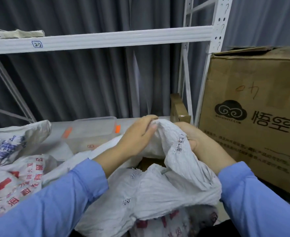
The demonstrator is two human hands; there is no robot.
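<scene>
Both hands work the mouth of a white woven sack (166,189), which sits low and centre on the shelf deck right in front of the person, between a printed sack (16,170) on the left and a big cardboard box (253,117) on the right. The left hand (137,135) has its fingers curled over the top of the sack rim, with the thumb pressing the cloth from the near side, so it pinches a bunched fold. The right hand (197,141) grips the same raised edge just beside it. Its fingers are curled into the fabric and its thumb lies on the cloth, though loose weave partly covers it. Holding the rim up from two close points likely serves to spread the mouth and get at what is inside. A dark gap shows under the lifted edge with something brownish in it, but I cannot tell what it is. The frayed rim hangs slack, so the sack looks floppy and needs both hands. Behind the sack are a clear plastic bin (93,129) with orange clips, a white shelf beam (106,38) and a grey curtain (82,82). Both sleeves are blue.
</scene>
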